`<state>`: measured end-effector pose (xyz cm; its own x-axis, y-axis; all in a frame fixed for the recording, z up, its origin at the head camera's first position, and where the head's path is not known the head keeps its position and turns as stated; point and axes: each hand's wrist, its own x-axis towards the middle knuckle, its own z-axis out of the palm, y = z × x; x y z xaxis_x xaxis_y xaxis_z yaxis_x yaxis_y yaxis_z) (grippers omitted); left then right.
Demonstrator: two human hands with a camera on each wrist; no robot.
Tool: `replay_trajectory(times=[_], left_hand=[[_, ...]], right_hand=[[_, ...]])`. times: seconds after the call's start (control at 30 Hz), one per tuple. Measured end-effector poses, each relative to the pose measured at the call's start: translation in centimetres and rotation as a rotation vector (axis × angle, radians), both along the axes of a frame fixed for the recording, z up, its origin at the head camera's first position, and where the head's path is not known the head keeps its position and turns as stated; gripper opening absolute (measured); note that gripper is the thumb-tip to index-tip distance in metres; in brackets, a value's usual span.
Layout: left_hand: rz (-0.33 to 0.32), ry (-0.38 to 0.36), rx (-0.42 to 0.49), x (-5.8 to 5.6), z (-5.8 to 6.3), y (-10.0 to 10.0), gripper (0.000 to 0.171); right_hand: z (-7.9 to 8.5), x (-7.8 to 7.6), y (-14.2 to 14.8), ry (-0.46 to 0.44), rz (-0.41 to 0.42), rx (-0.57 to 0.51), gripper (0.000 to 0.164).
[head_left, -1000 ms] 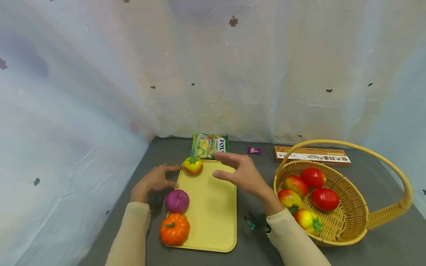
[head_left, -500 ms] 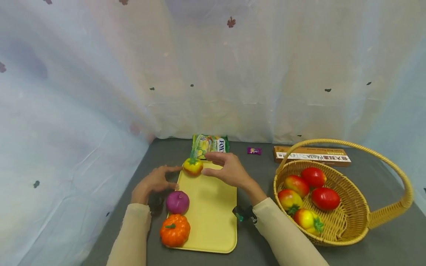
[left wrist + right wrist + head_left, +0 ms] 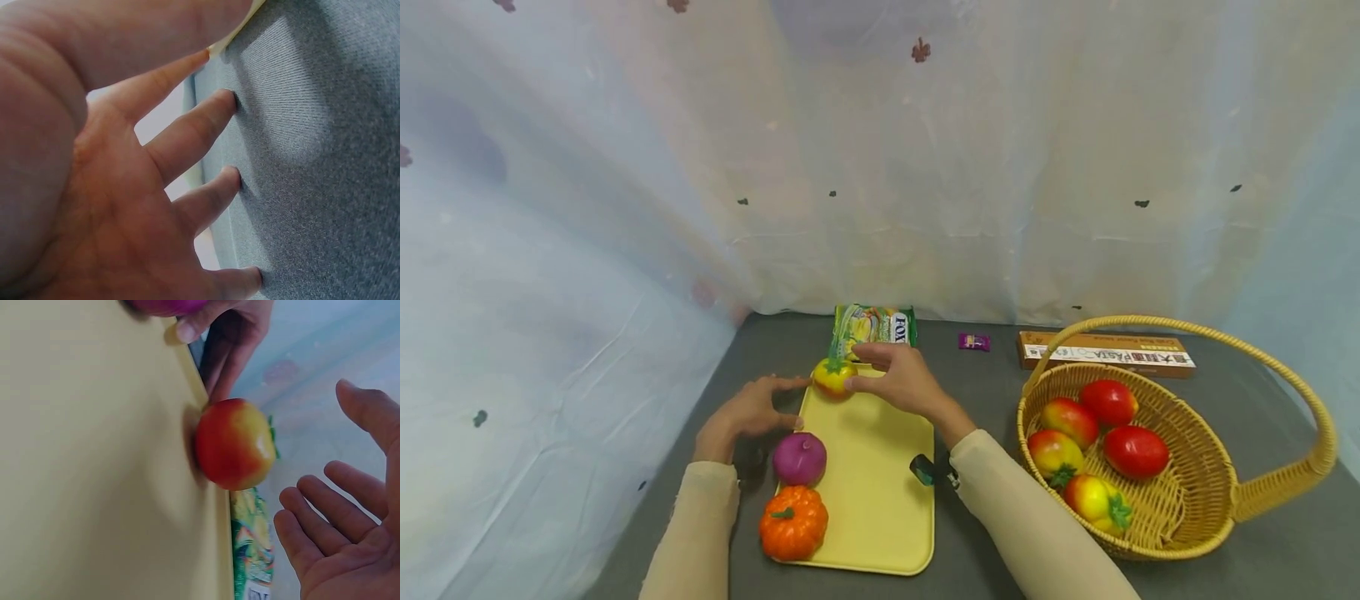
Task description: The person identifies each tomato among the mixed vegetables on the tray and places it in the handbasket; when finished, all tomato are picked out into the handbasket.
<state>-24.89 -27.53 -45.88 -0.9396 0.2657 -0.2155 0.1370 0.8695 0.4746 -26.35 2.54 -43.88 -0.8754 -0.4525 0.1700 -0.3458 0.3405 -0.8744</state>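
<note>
A red-and-yellow fruit with green leaves (image 3: pixel 832 380) sits at the far left corner of the yellow tray (image 3: pixel 880 483). My right hand (image 3: pixel 901 379) hovers just right of it, fingers extended and thumb apart; the right wrist view shows a gap between the palm and the fruit (image 3: pixel 232 445). At the tray's left edge, my left hand (image 3: pixel 751 414) is spread, its index finger pointing at the fruit and its thumb over the edge. Its other fingertips touch the grey tabletop (image 3: pixel 312 187). Nearer along that edge lie a purple onion (image 3: pixel 800 458) and an orange pumpkin (image 3: pixel 793 523).
On the right stands a wicker basket (image 3: pixel 1206 533) with a tall handle, holding several red and yellow fruits. Behind the tray lie a green candy bag (image 3: pixel 895 325) and a small purple packet (image 3: pixel 973 342). A long pasta box (image 3: pixel 1105 353) is behind the basket.
My right hand has moved left across the tray to the fruit's side. My left hand, the fruit, the onion and the pumpkin have stayed in place.
</note>
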Motion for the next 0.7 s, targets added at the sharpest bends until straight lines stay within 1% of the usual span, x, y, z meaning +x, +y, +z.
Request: replay_trajectory(times=[0.27,0.4,0.7], left_hand=[[-0.004,-0.010,0.011,-0.1,0.0,0.1,0.072],[-0.003,-0.007,0.008,-0.1,0.1,0.0,0.073],[-0.019,0.004,0.018,0.0,-0.2,-0.1,0.073]], right_hand=[[-1.4,-1.1,-1.0,-0.029,-0.041,0.005,0.064],[-1.8,-1.5,-1.7,-0.021,-0.038,0.013,0.063],[-3.4,-2.3,-3.4,-0.007,-0.087,0.096,0.061]])
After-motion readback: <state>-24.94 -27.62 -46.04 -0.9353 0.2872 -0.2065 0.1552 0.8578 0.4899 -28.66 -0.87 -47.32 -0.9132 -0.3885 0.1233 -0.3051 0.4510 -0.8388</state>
